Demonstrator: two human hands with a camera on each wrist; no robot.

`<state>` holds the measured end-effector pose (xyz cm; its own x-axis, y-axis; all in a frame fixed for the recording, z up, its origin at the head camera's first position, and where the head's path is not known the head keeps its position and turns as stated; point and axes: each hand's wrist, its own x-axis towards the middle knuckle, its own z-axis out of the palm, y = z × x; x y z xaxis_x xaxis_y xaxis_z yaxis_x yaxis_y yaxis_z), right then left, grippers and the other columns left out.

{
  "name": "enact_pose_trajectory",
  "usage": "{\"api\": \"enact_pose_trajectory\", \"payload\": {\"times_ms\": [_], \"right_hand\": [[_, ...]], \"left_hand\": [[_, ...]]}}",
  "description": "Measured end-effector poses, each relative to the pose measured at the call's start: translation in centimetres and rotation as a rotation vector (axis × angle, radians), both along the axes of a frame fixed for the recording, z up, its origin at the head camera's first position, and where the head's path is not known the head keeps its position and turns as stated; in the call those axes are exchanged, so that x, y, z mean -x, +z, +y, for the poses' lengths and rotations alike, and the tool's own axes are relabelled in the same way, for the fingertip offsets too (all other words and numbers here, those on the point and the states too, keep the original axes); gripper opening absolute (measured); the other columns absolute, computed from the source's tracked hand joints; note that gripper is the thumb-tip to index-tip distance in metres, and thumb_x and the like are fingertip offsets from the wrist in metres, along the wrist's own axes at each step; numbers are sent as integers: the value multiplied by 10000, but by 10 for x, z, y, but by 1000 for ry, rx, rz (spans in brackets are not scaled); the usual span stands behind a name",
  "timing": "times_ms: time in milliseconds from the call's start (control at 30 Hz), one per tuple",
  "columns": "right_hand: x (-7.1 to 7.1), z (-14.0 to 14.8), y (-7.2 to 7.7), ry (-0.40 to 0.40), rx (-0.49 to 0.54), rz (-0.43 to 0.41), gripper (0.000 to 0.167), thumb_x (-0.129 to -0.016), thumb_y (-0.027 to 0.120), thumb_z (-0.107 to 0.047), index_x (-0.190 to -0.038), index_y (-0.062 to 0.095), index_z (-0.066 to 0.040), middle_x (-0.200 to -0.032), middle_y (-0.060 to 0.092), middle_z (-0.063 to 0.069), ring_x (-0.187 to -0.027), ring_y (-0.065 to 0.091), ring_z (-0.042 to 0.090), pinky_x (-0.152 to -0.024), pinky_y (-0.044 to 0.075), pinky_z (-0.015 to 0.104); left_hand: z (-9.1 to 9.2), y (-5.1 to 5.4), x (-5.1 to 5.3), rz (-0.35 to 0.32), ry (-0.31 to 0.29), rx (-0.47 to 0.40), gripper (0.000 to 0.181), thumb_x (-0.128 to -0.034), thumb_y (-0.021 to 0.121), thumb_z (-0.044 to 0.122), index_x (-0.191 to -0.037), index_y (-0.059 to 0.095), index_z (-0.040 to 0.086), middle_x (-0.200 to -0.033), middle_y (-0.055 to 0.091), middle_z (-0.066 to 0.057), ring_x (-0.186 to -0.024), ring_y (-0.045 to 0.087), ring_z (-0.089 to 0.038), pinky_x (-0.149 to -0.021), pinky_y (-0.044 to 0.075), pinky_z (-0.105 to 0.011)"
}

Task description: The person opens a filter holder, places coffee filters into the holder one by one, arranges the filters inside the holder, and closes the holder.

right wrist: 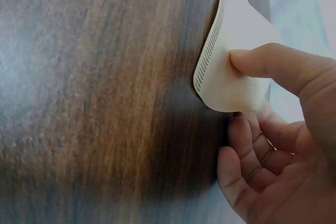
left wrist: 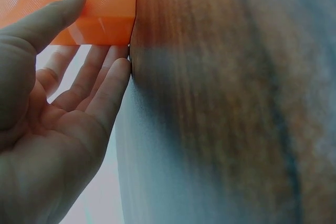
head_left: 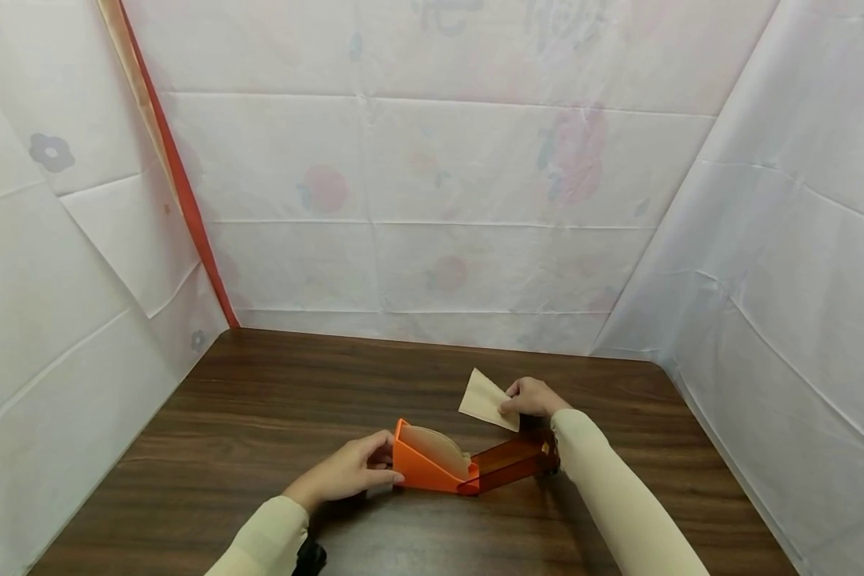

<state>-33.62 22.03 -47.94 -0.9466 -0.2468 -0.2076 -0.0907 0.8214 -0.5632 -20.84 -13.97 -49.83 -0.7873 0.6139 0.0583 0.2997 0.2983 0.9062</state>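
An orange holder (head_left: 432,470) with a stack of tan paper filters (head_left: 435,446) inside stands on the table, its brown see-through lid (head_left: 511,460) swung out to the right. My left hand (head_left: 353,472) grips the holder's left end; in the left wrist view that hand (left wrist: 68,93) has its thumb on the orange side (left wrist: 105,3) and its fingers around the end. Behind the lid, my right hand (head_left: 533,398) pinches a tan filter (head_left: 486,398). The right wrist view shows the right hand's (right wrist: 283,124) thumb on the filter (right wrist: 226,77), near its crimped edge.
The dark wood table (head_left: 259,408) is bounded by pale printed sheets (head_left: 403,264) at the back and both sides. A red strip (head_left: 187,192) runs down the left back corner. A black object (head_left: 310,558) shows beside the left sleeve.
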Motion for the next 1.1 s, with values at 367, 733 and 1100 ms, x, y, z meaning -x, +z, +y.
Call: {"api": "enact_pose_trajectory", "payload": {"times_ms": [367, 733, 1100], "right_hand": [[-2, 0, 1, -27, 34, -6, 567, -838, 804, -182, -1263, 521, 65, -998, 639, 125, -861, 635, 242, -813, 533, 440], [-1, 0, 1, -5, 50, 5, 343, -928, 698, -156, -1192, 589, 35, -966, 631, 109, -828, 608, 232, -776, 521, 425], [0, 5, -3, -26, 62, 48, 205, -1000, 596, -143, -1129, 637, 11, -997, 628, 106, -825, 580, 227, -724, 510, 394]], "left_hand": [[0, 1, 0, -9, -7, -11, 272, -942, 731, 199, -1170, 596, 144, -1184, 651, 13, -1136, 631, -184, -959, 512, -347], [0, 1, 0, -17, -5, -7, 265, -943, 729, 192, -1168, 596, 147, -1184, 648, 12, -1132, 631, -180, -959, 511, -350], [0, 0, 0, -5, -3, 2, 264, -943, 729, 196, -1167, 597, 149, -1180, 648, 15, -1124, 634, -171, -957, 513, -350]]}}
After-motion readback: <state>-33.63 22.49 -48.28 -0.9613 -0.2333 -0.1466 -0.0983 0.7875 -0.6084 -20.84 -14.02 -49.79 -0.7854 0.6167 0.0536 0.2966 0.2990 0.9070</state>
